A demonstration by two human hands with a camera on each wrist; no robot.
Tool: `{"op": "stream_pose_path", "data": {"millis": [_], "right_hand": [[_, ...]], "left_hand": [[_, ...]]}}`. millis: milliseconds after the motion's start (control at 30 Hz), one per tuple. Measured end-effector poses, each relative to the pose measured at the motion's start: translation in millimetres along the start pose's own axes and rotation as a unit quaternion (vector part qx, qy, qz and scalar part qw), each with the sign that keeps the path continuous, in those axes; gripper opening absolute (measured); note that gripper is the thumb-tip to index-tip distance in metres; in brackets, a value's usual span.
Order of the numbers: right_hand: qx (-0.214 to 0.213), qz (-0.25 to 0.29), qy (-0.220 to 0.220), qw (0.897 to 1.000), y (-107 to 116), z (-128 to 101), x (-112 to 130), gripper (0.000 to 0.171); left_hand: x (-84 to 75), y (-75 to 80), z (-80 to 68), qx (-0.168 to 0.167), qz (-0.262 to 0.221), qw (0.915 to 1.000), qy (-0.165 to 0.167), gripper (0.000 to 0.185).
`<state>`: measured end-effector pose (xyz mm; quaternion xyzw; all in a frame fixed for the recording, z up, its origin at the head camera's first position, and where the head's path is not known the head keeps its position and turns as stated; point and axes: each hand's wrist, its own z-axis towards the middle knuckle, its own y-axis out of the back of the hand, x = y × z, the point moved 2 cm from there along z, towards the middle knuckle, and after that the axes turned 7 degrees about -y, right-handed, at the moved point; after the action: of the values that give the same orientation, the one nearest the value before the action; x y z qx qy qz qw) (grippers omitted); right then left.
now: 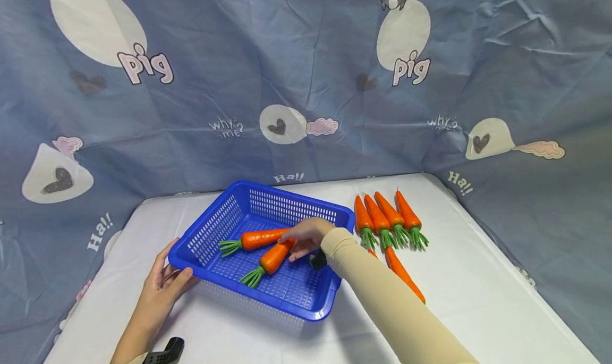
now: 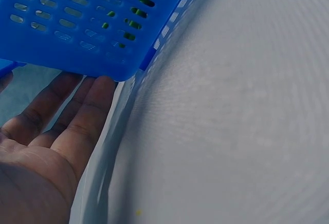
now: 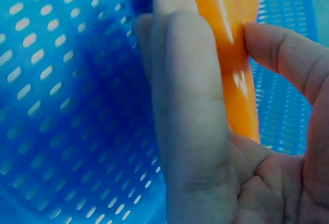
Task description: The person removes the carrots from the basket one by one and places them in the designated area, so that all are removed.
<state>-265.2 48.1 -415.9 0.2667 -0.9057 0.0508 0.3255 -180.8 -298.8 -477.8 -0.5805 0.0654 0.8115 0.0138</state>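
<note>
A blue perforated basket [image 1: 203, 235] stands on the white table. Inside it lie two orange carrots with green tops. My right hand [image 1: 297, 243] reaches over the far rim and holds the nearer carrot [image 1: 271, 261] by its thick end. In the right wrist view my fingers [image 3: 180, 80] and thumb pinch that carrot [image 3: 231, 44] above the basket floor. The other carrot [image 1: 255, 239] lies just behind it. My left hand [image 1: 164, 281] grips the basket's near left corner, thumb on the rim. In the left wrist view its fingers [image 2: 77, 111] lie under the basket corner [image 2: 77, 29].
Several carrots [image 1: 387, 220] lie in a row on the table [image 1: 478, 279] right of the basket. Another carrot [image 1: 404, 276] lies nearer, partly hidden by my right forearm. A blue printed cloth [image 1: 306, 87] hangs behind and around the table.
</note>
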Motion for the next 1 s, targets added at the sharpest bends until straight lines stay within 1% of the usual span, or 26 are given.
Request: {"op": "stream_pose_path", "data": {"millis": [233, 467, 733, 833, 1000], "right_hand": [[-0.023, 0.003, 0.083, 0.996, 4, -9, -2, 0.018], [-0.039, -0.018, 0.152, 0.987, 5, -15, 0, 0.018], [-0.073, -0.043, 0.202, 0.976, 15, -27, 3, 0.026], [-0.08, -0.046, 0.217, 0.972, 18, -30, 4, 0.026], [-0.083, -0.052, 0.241, 0.965, 22, -36, 7, 0.03]], "left_hand": [[1.2, 1.0, 0.2, -0.006, 0.013, 0.9999, 0.003, 0.075], [4.9, 2.5, -0.7, -0.007, -0.013, 0.9999, -0.008, 0.075], [4.1, 0.3, -0.3, -0.004, -0.04, 0.9989, -0.025, 0.074], [3.2, 0.2, -0.4, -0.003, -0.033, 0.9992, -0.022, 0.074], [2.8, 0.2, -0.7, -0.005, -0.011, 0.9999, -0.005, 0.074]]}}
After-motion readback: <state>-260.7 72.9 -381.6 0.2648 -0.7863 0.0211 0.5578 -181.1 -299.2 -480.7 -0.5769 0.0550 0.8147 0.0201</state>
